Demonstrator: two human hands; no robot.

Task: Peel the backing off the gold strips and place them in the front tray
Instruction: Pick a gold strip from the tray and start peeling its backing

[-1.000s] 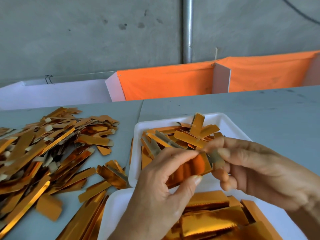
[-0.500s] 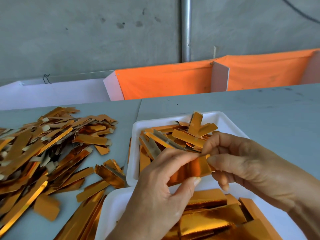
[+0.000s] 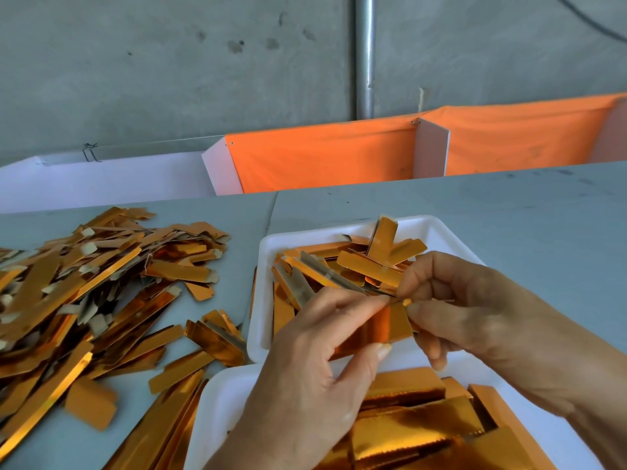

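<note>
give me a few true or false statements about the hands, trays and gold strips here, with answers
1. Both hands hold one gold strip between them. True: left hand, right hand.
2. The far tray is empty. False: it holds gold strips.
3. A loose pile of strips lies left of the trays. True.
4. The near tray is orange. False: it is white.
5. The right hand rests flat on the table. False: it pinches the strip's end.

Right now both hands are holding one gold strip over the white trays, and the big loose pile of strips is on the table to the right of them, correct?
Not quite. In the head view the left hand and right hand do hold one gold strip over the white trays, but the loose pile lies on the table to their left.
</note>
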